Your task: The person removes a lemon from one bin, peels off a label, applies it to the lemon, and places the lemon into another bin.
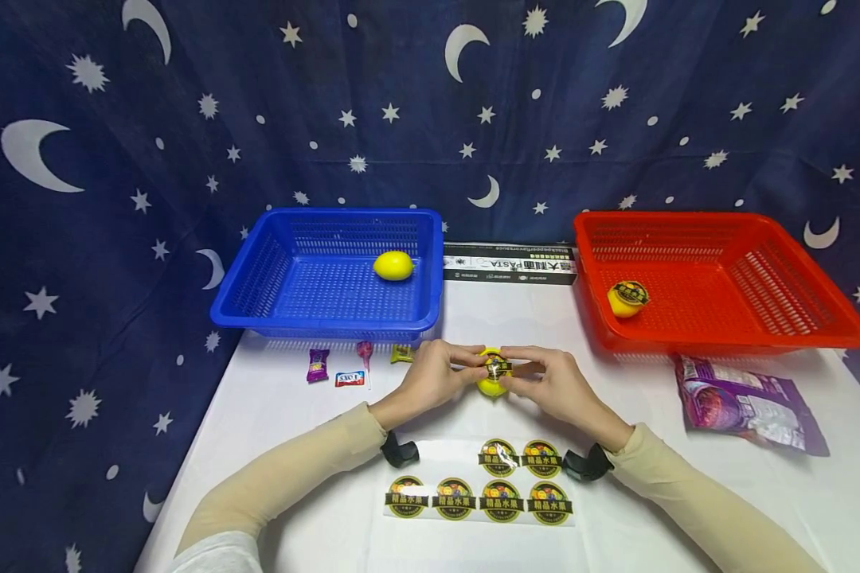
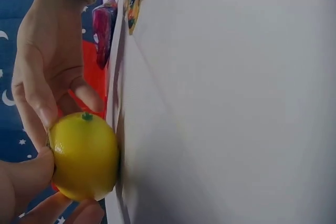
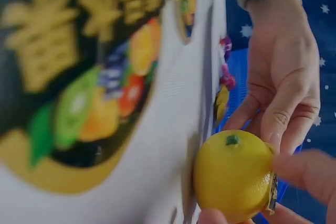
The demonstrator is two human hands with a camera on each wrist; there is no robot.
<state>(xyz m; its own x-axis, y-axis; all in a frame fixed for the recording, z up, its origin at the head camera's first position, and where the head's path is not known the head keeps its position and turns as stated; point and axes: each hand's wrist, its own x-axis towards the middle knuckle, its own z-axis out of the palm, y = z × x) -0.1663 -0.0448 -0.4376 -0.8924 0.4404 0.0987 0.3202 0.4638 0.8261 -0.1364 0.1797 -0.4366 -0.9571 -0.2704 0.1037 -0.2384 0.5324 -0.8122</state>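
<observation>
Two-handed grip on the lemon (image 1: 492,387)

Your left hand (image 1: 433,372) and right hand (image 1: 560,383) grasp it from opposite sides, a sticker (image 1: 499,366) on it. It is beyond the sticker sheet (image 1: 430,460), nearer you than the blue basket (image 1: 330,325), holding another lemon (image 1: 393,266), and the red basket (image 1: 731,344).

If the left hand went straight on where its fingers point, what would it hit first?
The yellow lemon the left hand touches; beyond it, probably the right hand, though depth is unclear.
</observation>
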